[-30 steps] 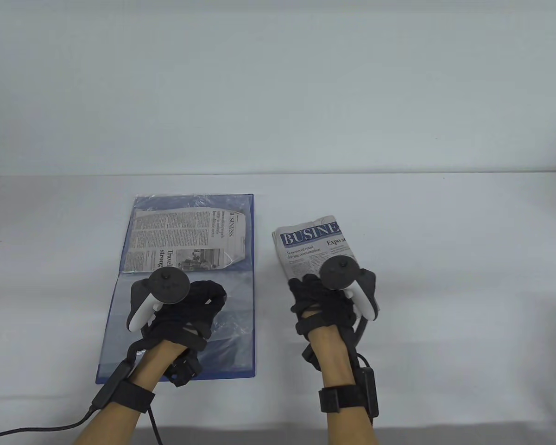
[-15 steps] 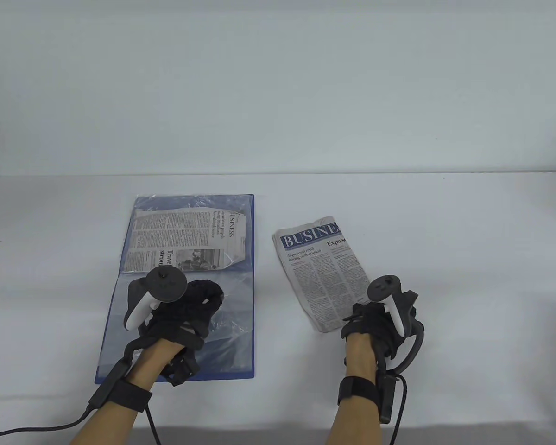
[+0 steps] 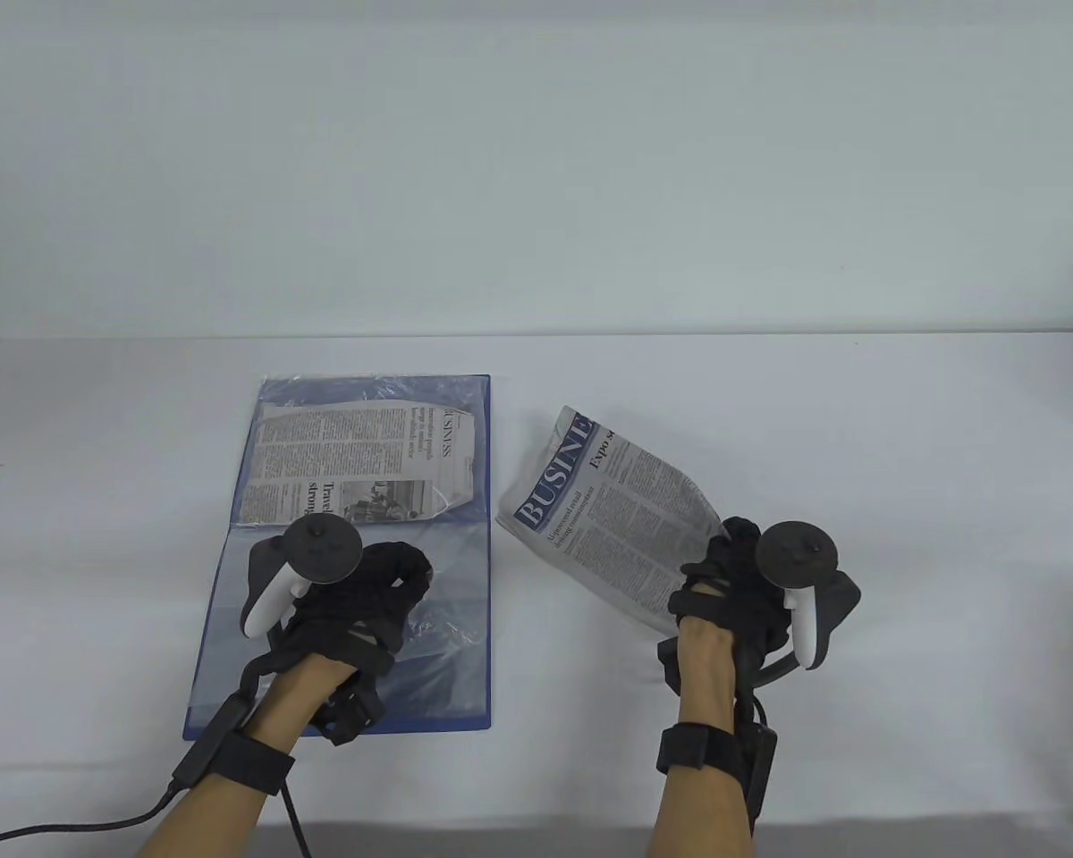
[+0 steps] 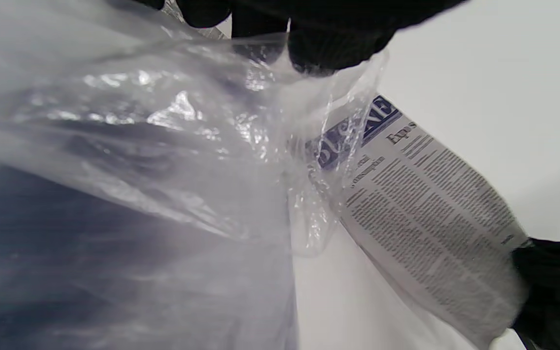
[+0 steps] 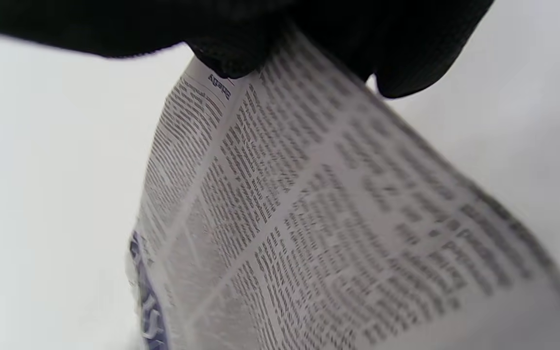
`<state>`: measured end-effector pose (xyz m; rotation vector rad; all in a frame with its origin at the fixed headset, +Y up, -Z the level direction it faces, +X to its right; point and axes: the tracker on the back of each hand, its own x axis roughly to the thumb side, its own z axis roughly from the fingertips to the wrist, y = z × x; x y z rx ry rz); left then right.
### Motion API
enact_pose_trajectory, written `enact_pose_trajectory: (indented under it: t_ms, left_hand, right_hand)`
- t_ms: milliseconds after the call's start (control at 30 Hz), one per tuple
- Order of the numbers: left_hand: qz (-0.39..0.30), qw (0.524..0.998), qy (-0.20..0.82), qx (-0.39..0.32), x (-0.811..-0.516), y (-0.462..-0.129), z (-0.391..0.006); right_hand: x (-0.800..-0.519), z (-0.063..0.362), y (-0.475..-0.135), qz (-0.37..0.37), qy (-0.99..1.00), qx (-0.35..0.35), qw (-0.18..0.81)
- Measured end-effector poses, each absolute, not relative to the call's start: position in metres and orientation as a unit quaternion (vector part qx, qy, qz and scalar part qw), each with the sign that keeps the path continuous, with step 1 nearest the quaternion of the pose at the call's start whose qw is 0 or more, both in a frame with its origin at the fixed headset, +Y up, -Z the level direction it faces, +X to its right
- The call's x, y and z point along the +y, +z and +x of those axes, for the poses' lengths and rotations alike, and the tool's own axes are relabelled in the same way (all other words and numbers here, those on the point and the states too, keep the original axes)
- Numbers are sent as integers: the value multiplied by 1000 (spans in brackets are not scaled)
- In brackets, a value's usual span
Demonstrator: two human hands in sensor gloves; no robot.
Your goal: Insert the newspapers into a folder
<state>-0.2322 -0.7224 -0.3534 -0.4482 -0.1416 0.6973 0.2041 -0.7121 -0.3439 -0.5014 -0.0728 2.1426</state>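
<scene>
A blue folder (image 3: 478, 572) with clear plastic sleeves lies open at the table's left. One folded newspaper (image 3: 358, 460) sits inside its upper sleeve. My left hand (image 3: 371, 590) rests on the lower part of the folder and pinches the clear sleeve (image 4: 187, 146), lifting its edge. My right hand (image 3: 733, 590) grips the near end of a second folded newspaper (image 3: 604, 514) with a blue "BUSINESS" masthead. It is raised off the table and tilted, masthead end pointing toward the folder. It shows in the left wrist view (image 4: 430, 218) and, blurred, in the right wrist view (image 5: 319, 218).
The white table (image 3: 903, 465) stretches to the right and behind the folder. A pale wall stands behind it. Black cables run from both wrists to the near edge.
My right hand slid from the middle of the loose newspaper to its near end, gripped it, and lifted and turned it toward the folder. My left hand stayed on the folder.
</scene>
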Motion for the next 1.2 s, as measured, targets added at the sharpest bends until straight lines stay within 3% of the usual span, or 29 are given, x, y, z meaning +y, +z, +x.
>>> enact_pose_trajectory:
  t_ms: [300,667,867,1200]
  left_hand:
    - [-213,914,340,-65,-722,-353,-233]
    - [-204,919,330,-68,-723,-353,-233]
    - [-203,921,324,-73,-724,-352,-231]
    - [-233,920,302,-86,-731,-352,-224]
  right_hand:
    - [-683,227,-326,-166,829,22,533]
    - [-703,186,-340,-171,824,160,517]
    - [-715,192,-338,-195,809,237,501]
    - [-732,190,-346,-170,783,221,556]
